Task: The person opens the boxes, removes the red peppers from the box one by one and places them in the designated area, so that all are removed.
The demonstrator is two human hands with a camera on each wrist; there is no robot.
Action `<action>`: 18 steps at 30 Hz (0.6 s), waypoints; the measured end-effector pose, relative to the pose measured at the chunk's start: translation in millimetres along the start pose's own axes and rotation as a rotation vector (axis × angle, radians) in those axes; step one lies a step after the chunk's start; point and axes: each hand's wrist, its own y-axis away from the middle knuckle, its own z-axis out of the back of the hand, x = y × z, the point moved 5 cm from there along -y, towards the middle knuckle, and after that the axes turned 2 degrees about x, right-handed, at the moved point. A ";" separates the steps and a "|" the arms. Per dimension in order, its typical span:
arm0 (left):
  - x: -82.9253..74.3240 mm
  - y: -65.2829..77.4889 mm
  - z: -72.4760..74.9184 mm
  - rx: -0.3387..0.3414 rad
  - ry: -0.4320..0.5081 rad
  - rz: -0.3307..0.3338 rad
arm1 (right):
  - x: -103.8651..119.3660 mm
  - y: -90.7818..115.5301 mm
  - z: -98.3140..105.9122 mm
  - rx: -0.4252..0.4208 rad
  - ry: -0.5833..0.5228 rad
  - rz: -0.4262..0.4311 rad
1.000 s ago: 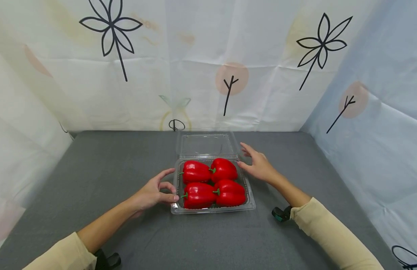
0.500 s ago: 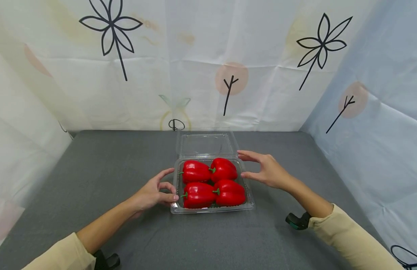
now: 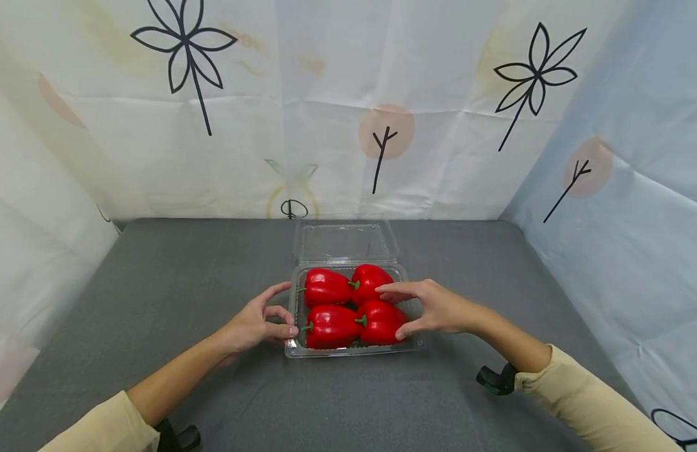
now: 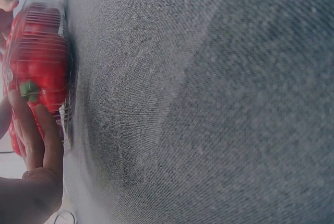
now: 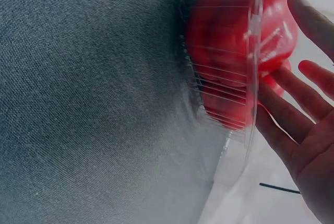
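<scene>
Several red bell peppers with green stems lie in a clear plastic container [image 3: 354, 353] in the head view. One pepper [image 3: 332, 327] is at the front left, another [image 3: 325, 287] behind it. My left hand [image 3: 256, 323] rests at the container's left edge, its fingers against the ribbed side wall in the left wrist view. Over the container's right side is my right hand [image 3: 438, 309], thumb and fingers spread about the front right pepper [image 3: 379, 323]. Its fingertips reach over the rim between the two right peppers; the back right pepper [image 3: 371, 279] is partly hidden.
The container's clear lid [image 3: 347, 242] lies folded back behind it on the grey tabletop [image 3: 212, 270]. White printed cloth [image 3: 325, 75] hangs behind the table and along both sides.
My right hand has moved from the container's back right corner, first slightly away, then forward and left over the front right pepper. My left hand stays where it was.
</scene>
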 end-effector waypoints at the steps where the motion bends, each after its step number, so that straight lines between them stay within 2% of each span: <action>1: 0.0 0.0 0.1 0.000 0.000 -0.001 | 0.1 -0.9 -0.6 0.001 0.005 -0.001; 10: 1.4 -1.4 0.0 0.004 0.008 -0.004 | 0.5 -9.9 -6.7 0.025 0.028 -0.021; 18: 1.5 -2.0 1.2 -0.003 0.002 -0.009 | 1.2 -16.4 -10.9 0.047 0.118 -0.060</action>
